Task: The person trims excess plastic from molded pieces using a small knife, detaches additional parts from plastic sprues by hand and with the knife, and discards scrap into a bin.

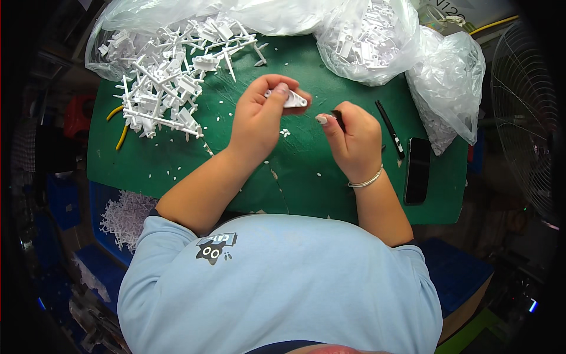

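The left hand (259, 115) is pinching a small white plastic part (290, 99) between thumb and fingers, holding it up just above the green mat (177, 159), near the mat's middle. The right hand (354, 138) is curling shut around a thin dark blade (338, 117), whose tip is sticking out beside the thumb and pointing toward the part; the tip and the part are sitting close together but are not touching. A silver bracelet (367, 181) is circling the right wrist.

A heap of white sprues (171, 88) is lying on the mat to the left, spilling out of a clear bag (153, 17) at the far edge. Two more clear bags (377, 41) of white parts are resting at the far right, one (451, 82) slumping over the mat's corner. Tiny white trimmings (285, 133) are lying scattered across the mat, some just below the hands. A black pen-like tool (390, 128) is lying on the mat right of the right hand, and a dark phone (418, 170) is lying just beyond it. Yellow cable (121, 137) is poking out at the mat's left edge. A wire fan guard (525, 112) is standing at the far right, off the mat. A pile of white scraps (125, 215) is sitting below the mat on the left
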Tool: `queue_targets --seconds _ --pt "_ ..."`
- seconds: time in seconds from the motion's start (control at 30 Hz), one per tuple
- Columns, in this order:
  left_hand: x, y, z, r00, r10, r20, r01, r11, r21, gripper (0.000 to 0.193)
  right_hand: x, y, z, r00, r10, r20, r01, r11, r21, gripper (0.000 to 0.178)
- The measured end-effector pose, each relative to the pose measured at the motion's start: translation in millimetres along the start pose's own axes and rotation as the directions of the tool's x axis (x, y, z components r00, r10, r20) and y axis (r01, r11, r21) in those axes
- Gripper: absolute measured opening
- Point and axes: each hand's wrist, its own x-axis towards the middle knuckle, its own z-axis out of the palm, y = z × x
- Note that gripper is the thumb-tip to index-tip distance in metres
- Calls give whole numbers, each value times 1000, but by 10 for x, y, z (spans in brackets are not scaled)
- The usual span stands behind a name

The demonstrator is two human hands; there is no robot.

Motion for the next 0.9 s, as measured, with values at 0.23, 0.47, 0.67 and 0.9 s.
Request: queue_targets --seconds 0.23,0.47,0.67,0.9 --pt "129 -61 -139 990 -141 -7 141 990 -23 21 76 214 -192 962 166 -215 -170 986 4 43" --pt "-39 -203 471 761 87 642 -613 421 669 15 99 267 -299 874 279 -397 -214 956 202 50" --pt "203 -507 756 568 -98 817 -753 339 564 7 78 262 -284 862 242 -445 -157 963 218 53" --pt "269 -195 765 616 -262 743 -692 270 670 12 93 282 -289 871 214 -443 -135 970 203 51"
